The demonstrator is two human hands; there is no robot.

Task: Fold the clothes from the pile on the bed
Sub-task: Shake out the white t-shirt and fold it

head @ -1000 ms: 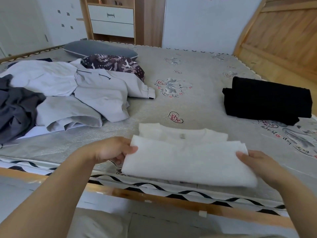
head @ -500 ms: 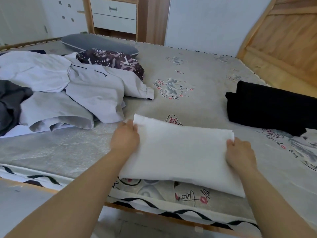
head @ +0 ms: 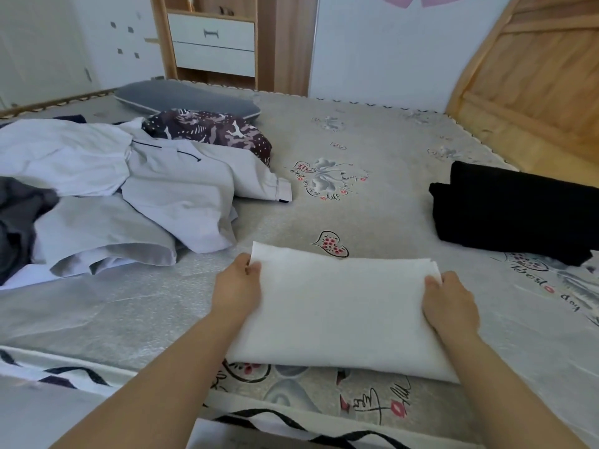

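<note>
A: Where was the folded white knit garment (head: 340,306)?

B: It lay flat near the front edge of the bed (head: 372,215), on the grey mattress cover printed with hearts and butterflies, folded into a wide rectangle.

A: And the hands?

B: The left hand (head: 238,291) pinched the garment's far left corner, thumb on top and fingers tucked under the edge. The right hand (head: 450,306) gripped the far right corner the same way, fingers curled around the fabric. Both forearms reached in from the near side.

A: What about the pile?

B: The loose pile of pale grey and white clothes (head: 129,196) sat to the left, well apart from the white garment. A dark grey crumpled garment (head: 16,222) lay at its left edge, and a dark purple patterned cloth (head: 214,129) sat behind it, just in front of a flat grey pillow (head: 184,98).

A: Anything on the right?

B: A folded black garment (head: 515,209) rested there, near the wooden headboard (head: 534,82).
</note>
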